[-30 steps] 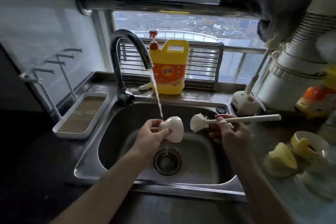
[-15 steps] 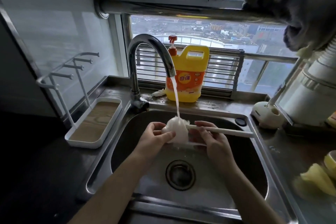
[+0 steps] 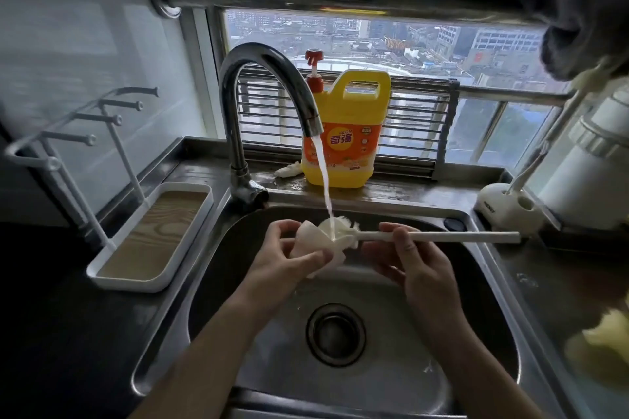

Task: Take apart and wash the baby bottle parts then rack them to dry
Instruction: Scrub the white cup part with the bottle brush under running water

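Over the middle of the sink (image 3: 493, 343), the left hand (image 3: 282, 260) holds a white bottle part (image 3: 311, 243), a small domed piece. The thumb is below it and the fingers curl over its far side, with its open mouth turned right toward the brush (image 3: 439, 237). The right hand (image 3: 412, 265) pinches the thin brush handle close to the bristle end, fingertips on top and thumb underneath. The bristle head sits at or just inside the part's mouth, directly under the water stream (image 3: 323, 180) falling from the tap (image 3: 269, 61). The main risk, as I judge it, is a slip: the part is wet, smooth and rounded and is held by a few fingers only. A hard push of the brush toward the left could pop it out of the grip and drop it into the basin, right above the open drain (image 3: 335, 333). Most of the long handle sticks out to the right of the pinch, so a careless twist could swing it and pull the bristles out of the part. Water striking the dome and bristles may also spray toward the near rim. Whether soap is on the bristles I cannot tell; the detergent jug (image 3: 343, 133) stands on the far ledge. The drying rack (image 3: 149, 235) stands left of the sink, well apart from the hands, so a slick, dripping part must cross the rim to reach it, which is another chance to drop it.
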